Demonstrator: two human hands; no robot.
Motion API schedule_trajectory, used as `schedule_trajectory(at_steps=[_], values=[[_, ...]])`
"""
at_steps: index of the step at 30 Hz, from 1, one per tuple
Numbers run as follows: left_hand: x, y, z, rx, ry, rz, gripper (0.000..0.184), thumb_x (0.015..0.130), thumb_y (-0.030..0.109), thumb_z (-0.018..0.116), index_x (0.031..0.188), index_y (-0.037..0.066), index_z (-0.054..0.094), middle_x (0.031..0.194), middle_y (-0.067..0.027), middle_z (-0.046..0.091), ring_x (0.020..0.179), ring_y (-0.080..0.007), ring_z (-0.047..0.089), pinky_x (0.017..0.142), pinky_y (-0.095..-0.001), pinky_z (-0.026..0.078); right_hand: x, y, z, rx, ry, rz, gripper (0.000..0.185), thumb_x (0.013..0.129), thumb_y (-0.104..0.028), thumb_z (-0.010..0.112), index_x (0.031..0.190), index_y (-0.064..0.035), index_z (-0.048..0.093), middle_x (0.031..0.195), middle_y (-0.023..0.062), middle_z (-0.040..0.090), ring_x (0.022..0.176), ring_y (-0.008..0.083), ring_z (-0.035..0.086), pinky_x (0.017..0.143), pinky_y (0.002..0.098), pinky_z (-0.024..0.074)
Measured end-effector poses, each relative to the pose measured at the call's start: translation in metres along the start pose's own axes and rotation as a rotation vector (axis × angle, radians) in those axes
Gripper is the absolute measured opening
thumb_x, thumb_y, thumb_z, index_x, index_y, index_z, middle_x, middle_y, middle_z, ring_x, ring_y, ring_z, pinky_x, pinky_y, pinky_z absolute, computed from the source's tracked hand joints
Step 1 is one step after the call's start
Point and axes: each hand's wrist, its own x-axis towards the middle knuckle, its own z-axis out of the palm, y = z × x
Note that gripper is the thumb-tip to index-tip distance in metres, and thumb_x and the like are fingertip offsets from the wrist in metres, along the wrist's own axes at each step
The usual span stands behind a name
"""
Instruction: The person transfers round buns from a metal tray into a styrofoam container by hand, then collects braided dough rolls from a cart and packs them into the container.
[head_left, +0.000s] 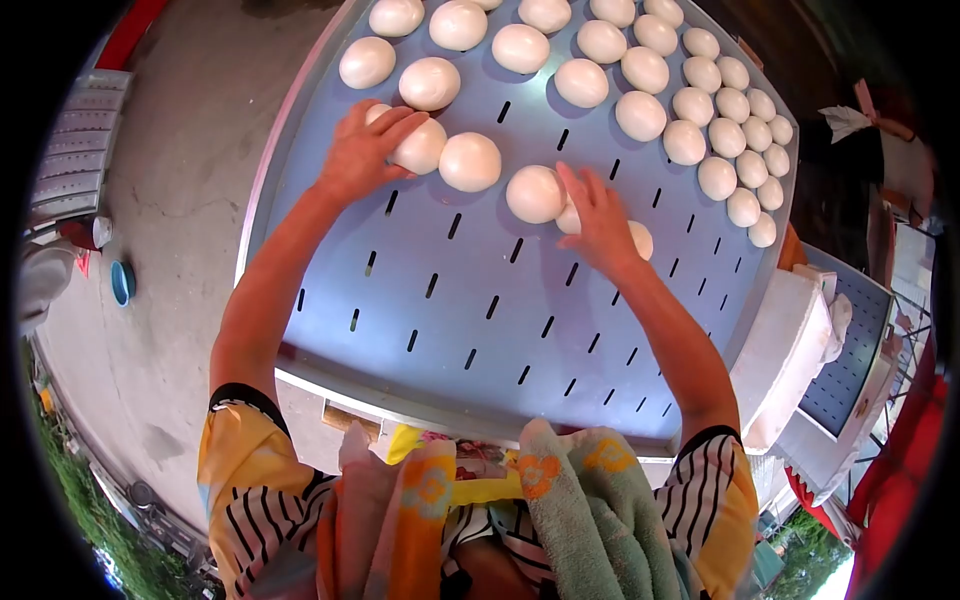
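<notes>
L hand [362,160] is palm-down, fingers loosely spread & curved over two white balls [470,162] in the row nearest the wearer; its fingertips touch the larger of the two, w/ the other partly hidden under it. R hand [603,225] is also open, thumb apart from fingers, over the same row: one ball sits just beside the fingertips, one is mostly covered, another shows past the wrist side. Can't tell how hard either hand presses. Both arms reach in from the table's near side, short yellow sleeves [240,450] w/ black-&-white stripes; towels [600,510] hang at the chest. Table [440,320] is blue-grey, flat, w/ rows of short dark slots & a raised pale rim; near half is bare. Concrete floor [170,240] on L, w/ a small blue basin [122,284] & a pale slotted rack [78,150]. On R, a white box [785,345] next to the table, then a second slotted panel [848,345], & red fabric [905,480] at lower R. Greenery [75,490] at lower L. Balls are smooth, off-white, slightly glossy, rounded & a bit flattened; approx. rows fill the far side, look smaller & packed closer toward far R.
</notes>
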Motion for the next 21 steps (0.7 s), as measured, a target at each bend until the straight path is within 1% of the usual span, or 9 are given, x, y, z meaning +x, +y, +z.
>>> schedule_trajectory(at_steps=[2,5,8,11,14,16,17,20,21], values=[[0.0,0.003,0.004,0.003,0.02,0.035,0.087,0.063,0.024,0.087,0.141,0.032,0.049,0.138,0.0088,0.053,0.129,-0.0346,0.041,0.103,-0.0491,0.039,0.004,-0.014,0.011,-0.033,0.097,0.033,0.105,0.064,-0.028,0.089,0.152,-0.0292,0.031,0.127,0.0091,0.053,0.098,0.0336,0.055,0.084,0.0451,0.051],[0.005,0.015,-0.001,0.006,0.032,0.077,0.09,0.064,0.024,0.087,0.143,0.035,0.046,0.138,0.0086,0.053,0.127,-0.0321,0.043,0.101,-0.0478,0.04,0.037,-0.045,0.0,-0.082,-0.096,0.088,0.11,0.058,-0.034,0.091,0.151,-0.0282,0.033,0.131,0.0055,0.053,0.106,0.0321,0.054,0.085,0.0409,0.0528],[0.006,0.017,-0.007,0.026,-0.053,0.073,0.093,0.061,0.019,0.087,0.144,0.032,0.046,0.142,0.0068,0.05,0.126,-0.0346,0.042,0.105,-0.0468,0.04,0.058,-0.052,0.001,-0.136,-0.158,0.024,0.111,0.058,-0.037,0.09,0.152,-0.0285,0.033,0.125,0.0037,0.056,0.103,0.0296,0.055,0.085,0.0405,0.0528],[0.006,0.013,-0.005,0.03,-0.068,0.074,0.091,0.063,0.018,0.086,0.144,0.033,0.046,0.142,0.0066,0.05,0.125,-0.034,0.043,0.104,-0.0471,0.04,0.059,-0.039,0.003,-0.138,-0.211,0.015,0.111,0.058,-0.039,0.09,0.152,-0.0282,0.032,0.118,0.0009,0.058,0.1,0.0269,0.057,0.083,0.0406,0.0526],[0.007,0.017,-0.002,0.055,-0.058,0.048,0.087,0.064,0.016,0.085,0.142,0.032,0.048,0.139,0.0059,0.052,0.124,-0.034,0.044,0.103,-0.0473,0.041,0.063,-0.065,-0.009,-0.153,-0.205,0.073,0.105,0.062,-0.036,0.088,0.151,-0.0248,0.034,0.113,0.0,0.06,0.099,0.0249,0.058,0.081,0.0404,0.0523],[0.007,0.013,0.004,0.047,-0.022,0.081,0.084,0.064,0.016,0.085,0.139,0.031,0.05,0.138,0.0056,0.052,0.123,-0.0345,0.044,0.102,-0.0475,0.041,0.065,-0.071,0.002,-0.185,-0.189,0.016,0.098,0.066,-0.034,0.086,0.15,-0.0235,0.035,0.114,0.0018,0.061,0.1,0.0256,0.059,0.078,0.0415,0.0518],[0.008,0.012,0.007,0.045,0.0,0.1,0.083,0.064,0.015,0.085,0.138,0.03,0.051,0.138,0.0054,0.053,0.123,-0.0348,0.044,0.102,-0.0477,0.041,0.065,-0.069,0.006,-0.204,-0.176,-0.012,0.095,0.069,-0.032,0.085,0.149,-0.0228,0.035,0.114,0.0027,0.062,0.101,0.0259,0.06,0.077,0.042,0.0516],[0.006,0.013,0.006,0.027,0.001,0.077,0.08,0.063,0.014,0.085,0.135,0.029,0.054,0.136,0.0049,0.054,0.123,-0.0358,0.045,0.101,-0.0475,0.042,0.049,-0.034,0.029,-0.12,-0.059,-0.077,0.09,0.072,-0.03,0.083,0.148,-0.0178,0.036,0.112,0.0042,0.064,0.097,0.0259,0.062,0.076,0.0441,0.0517],[0.007,0.012,0.004,0.029,0.013,0.083,0.079,0.063,0.014,0.084,0.135,0.029,0.054,0.136,0.0048,0.054,0.123,-0.0359,0.045,0.101,-0.0476,0.042,0.05,-0.032,0.024,-0.079,-0.071,0.004,0.089,0.072,-0.029,0.082,0.148,-0.0194,0.036,0.111,0.0047,0.063,0.097,0.0264,0.062,0.075,0.0442,0.0518]])
